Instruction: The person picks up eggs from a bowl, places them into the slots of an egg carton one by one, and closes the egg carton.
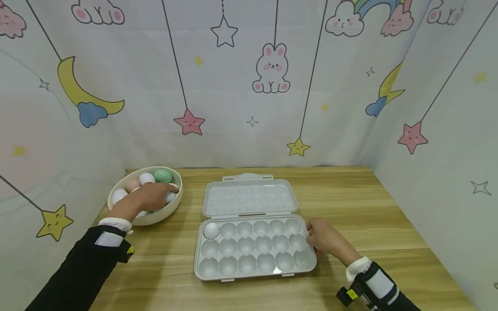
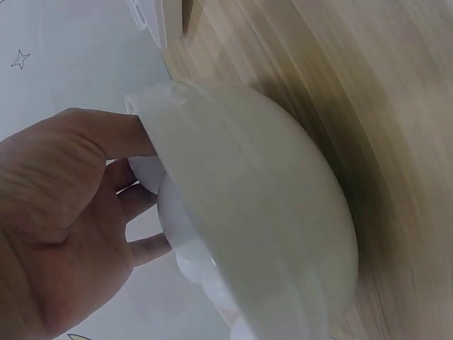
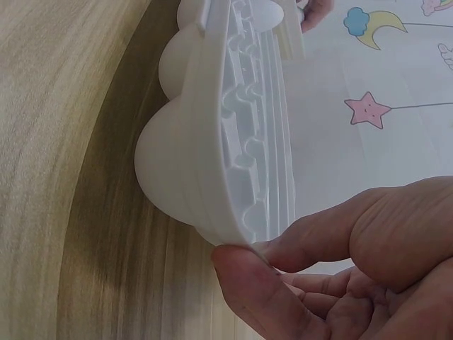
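My left hand (image 1: 151,197) reaches into a cream bowl (image 1: 155,218) at the left, its thumb and fingers around a white egg (image 2: 146,172) by the rim; the fingertips are partly hidden. White eggs, a pinkish egg (image 1: 132,185) and a green egg (image 1: 163,175) lie in the bowl. A white plastic egg box (image 1: 254,277) rests mid-table with its lid (image 1: 250,198) laid back. One white egg (image 1: 212,231) sits in the back-left hollow. At the box's right side, my right hand (image 1: 327,236) pinches the edge between thumb and finger.
The wood-grain table (image 1: 342,194) reaches back to a printed cloth (image 1: 233,86) with stars, moons and rabbits. More of this cloth (image 1: 447,185) hangs at the right and left sides.
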The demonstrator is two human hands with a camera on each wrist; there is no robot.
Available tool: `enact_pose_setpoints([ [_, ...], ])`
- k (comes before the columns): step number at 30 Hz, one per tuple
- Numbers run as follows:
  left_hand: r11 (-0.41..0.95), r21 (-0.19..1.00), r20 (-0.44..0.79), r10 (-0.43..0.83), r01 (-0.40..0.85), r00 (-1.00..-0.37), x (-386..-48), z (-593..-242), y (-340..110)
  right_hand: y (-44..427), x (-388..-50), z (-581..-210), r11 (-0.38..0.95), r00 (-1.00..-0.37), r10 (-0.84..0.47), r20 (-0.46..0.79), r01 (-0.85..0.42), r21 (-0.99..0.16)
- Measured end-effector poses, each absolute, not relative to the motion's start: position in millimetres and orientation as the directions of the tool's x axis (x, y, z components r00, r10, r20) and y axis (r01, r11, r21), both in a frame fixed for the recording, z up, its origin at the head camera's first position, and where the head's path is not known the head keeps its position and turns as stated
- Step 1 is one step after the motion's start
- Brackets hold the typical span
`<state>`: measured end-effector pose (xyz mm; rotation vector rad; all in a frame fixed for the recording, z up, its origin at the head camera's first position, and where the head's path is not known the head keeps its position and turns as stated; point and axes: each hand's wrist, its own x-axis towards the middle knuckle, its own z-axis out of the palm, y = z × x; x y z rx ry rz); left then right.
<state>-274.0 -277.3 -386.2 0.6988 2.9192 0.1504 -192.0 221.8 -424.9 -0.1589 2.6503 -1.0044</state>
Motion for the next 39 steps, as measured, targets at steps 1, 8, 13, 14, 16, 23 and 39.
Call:
enact_pose_setpoints([
  [1, 0.888, 0.120, -0.105, 0.457, 0.445, -0.883, -274, -386, -277, 222, -192, -425, 0.749, -0.948, -0.209, -0.240, 0.002, -0.662],
  [8, 0.903, 0.158, -0.105, 0.419, 0.401, -0.902, -273, -386, -279, 222, -193, -426, 0.743, -0.948, -0.216, -0.233, -0.005, -0.670],
  [13, 0.904, 0.221, -0.062, 0.386, 0.365, -0.920, -271, -388, -281, 221, -193, -428, 0.742, -0.948, -0.217, -0.234, -0.005, -0.670],
  [14, 0.903, 0.230, -0.043, 0.381, 0.362, -0.923, -271, -388, -282, 221, -193, -428, 0.742, -0.948, -0.216, -0.235, -0.003, -0.670],
  [16, 0.905, 0.242, -0.003, 0.361, 0.349, -0.933, -271, -388, -283, 221, -193, -428, 0.743, -0.947, -0.214, -0.239, 0.001, -0.670],
  [23, 0.897, 0.374, 0.058, 0.229, 0.234, -0.972, -270, -370, -280, 223, -191, -428, 0.760, -0.949, -0.210, -0.236, -0.006, -0.650],
  [39, 0.706, 0.667, 0.152, 0.184, 0.238, -0.971, -229, -287, -242, 223, -191, -428, 0.748, -0.952, -0.207, -0.227, -0.005, -0.664],
])
